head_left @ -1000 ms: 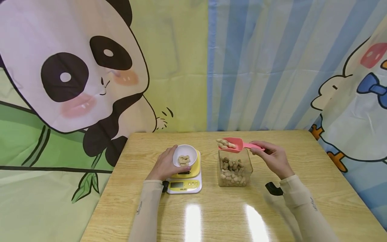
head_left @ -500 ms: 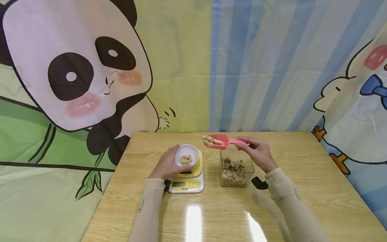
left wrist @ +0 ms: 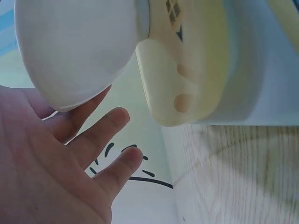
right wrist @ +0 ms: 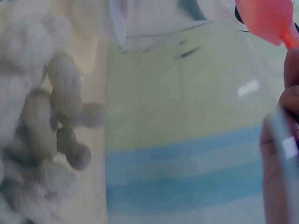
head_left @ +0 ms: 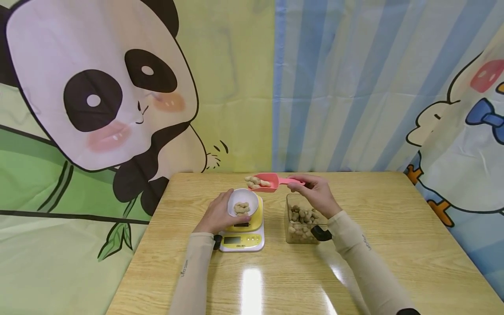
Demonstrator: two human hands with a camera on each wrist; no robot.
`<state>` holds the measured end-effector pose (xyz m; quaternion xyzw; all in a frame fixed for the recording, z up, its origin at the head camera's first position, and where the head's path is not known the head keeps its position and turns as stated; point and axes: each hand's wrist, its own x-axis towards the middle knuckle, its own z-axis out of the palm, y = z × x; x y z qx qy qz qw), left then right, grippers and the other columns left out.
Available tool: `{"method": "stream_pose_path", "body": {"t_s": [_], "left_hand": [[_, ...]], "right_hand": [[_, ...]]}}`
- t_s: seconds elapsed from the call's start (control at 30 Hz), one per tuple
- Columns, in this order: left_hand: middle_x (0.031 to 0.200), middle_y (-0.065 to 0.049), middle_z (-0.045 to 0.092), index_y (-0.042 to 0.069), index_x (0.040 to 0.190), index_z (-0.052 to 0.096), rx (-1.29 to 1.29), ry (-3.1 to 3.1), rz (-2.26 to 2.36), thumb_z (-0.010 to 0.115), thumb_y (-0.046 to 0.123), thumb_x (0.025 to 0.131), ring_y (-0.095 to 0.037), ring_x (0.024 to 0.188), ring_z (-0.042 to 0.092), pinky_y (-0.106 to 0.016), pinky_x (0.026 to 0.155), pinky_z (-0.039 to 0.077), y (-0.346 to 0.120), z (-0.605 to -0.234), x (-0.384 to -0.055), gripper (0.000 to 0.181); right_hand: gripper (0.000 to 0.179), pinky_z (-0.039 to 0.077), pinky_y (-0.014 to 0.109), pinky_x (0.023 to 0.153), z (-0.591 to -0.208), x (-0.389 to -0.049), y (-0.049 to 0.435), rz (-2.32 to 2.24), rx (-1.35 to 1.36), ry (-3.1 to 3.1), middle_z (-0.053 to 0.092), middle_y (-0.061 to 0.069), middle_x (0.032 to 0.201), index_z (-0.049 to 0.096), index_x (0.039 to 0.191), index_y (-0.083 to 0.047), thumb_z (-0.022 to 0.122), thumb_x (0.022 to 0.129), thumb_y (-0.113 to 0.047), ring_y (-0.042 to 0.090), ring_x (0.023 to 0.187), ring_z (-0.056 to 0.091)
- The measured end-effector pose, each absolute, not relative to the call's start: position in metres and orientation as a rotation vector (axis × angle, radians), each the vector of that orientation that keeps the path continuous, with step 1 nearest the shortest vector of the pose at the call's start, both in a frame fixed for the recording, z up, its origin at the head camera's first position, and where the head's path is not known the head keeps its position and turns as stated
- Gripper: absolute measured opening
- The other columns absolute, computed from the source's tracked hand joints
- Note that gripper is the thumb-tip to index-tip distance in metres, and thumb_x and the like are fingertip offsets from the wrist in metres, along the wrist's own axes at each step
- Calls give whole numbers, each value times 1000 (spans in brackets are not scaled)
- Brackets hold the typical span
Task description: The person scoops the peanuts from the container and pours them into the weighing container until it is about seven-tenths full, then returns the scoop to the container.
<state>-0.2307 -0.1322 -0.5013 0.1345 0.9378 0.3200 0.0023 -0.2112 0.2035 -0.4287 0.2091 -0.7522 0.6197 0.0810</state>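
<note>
My left hand (head_left: pixel 215 212) holds the rim of a small white bowl (head_left: pixel 253 199), thumb at the front and fingers at the far left side. In the left wrist view, the bowl (left wrist: pixel 77 46) sits on the yellow top of a kitchen scale (head_left: pixel 257 223). Several peanuts (head_left: pixel 241 208) lie in the bowl. By its handle, my right hand (head_left: pixel 315 192) grips a pink scoop (head_left: pixel 271 183). More peanuts (head_left: pixel 256 181) fill the scoop, whose tip points left and overlaps the bowl's far right rim in the head view.
A clear square container (head_left: pixel 289 238) of peanuts stands right of the scale, under my right forearm. Everything rests on a wooden table (head_left: pixel 220 284). A curtain (head_left: pixel 244 109) with cartoon animals hangs behind the table's far edge.
My right hand has carried the loaded scoop leftward, from above the container to beside the bowl. The left hand keeps its hold on the bowl.
</note>
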Motion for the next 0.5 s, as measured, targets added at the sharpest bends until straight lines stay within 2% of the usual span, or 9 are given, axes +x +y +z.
{"method": "stream_pose_path", "body": {"t_s": [0.2, 0.33, 0.5], "left_hand": [[143, -6, 50, 19, 160, 31, 416, 2937, 1011, 87, 66, 65, -27, 118, 53, -50, 98, 49, -131, -501, -229, 120], [146, -6, 49, 18, 160, 30, 412, 2932, 1008, 87, 65, 66, -27, 121, 51, -51, 100, 48, -131, -500, -228, 120], [147, -6, 48, 18, 160, 30, 416, 2928, 1012, 86, 66, 66, -27, 123, 51, -51, 101, 47, -132, -501, -228, 120]], "right_hand": [[27, 60, 33, 79, -432, -215, 193, 1849, 619, -2295, 74, 11, 102, 75, 121, -10, 71, 97, -21, 37, 90, 68], [25, 54, 28, 67, -436, -217, 188, 1815, 603, -2338, 73, 14, 96, 76, 119, -14, 71, 97, -26, 27, 78, 63], [24, 42, 26, 55, -441, -218, 183, 1741, 580, -2423, 73, 5, 92, 77, 116, -19, 71, 97, -32, 18, 69, 56]]}}
